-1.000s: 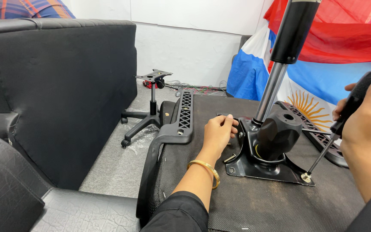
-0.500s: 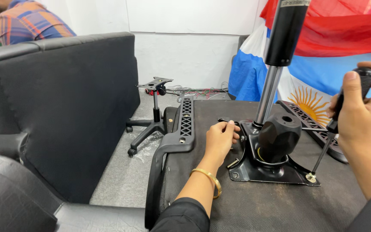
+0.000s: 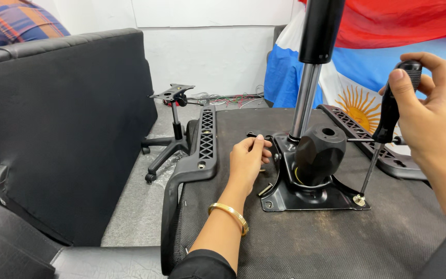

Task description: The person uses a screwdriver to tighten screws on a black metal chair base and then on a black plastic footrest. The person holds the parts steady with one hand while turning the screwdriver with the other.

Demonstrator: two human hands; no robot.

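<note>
- Black padded chair backrest: fills the left of the frame, standing upright; a second black cushion shows at the lower left corner.
- Upturned chair seat: its dark fabric underside occupies the lower centre and right, bearing the other parts.
- Flags: red, blue and white cloth with a yellow sun emblem, draped at the upper right behind the seat.
- Left armrest: black perforated plastic, along the seat's left edge; a matching right armrest lies along the far right edge.
- Chair base with castors: stands on the grey floor at centre left, beyond the seat, well apart from the hands.
- Gas lift cylinder: black sleeve over a bright steel rod, rising near-vertically from the mechanism to the top edge.
- Tilt mechanism plate: black steel, flat on the seat underside at frame centre, with a bulky black knob housing above it.
- Right hand: at the right edge, fingers wrapped around the handle of the screwdriver, thumb pressed near its top.
- Left hand: centre, with a gold bangle on the wrist; fingers curled and resting on the plate's left rim.
- Screw: at the plate's lower right corner, under the screwdriver tip.
</note>
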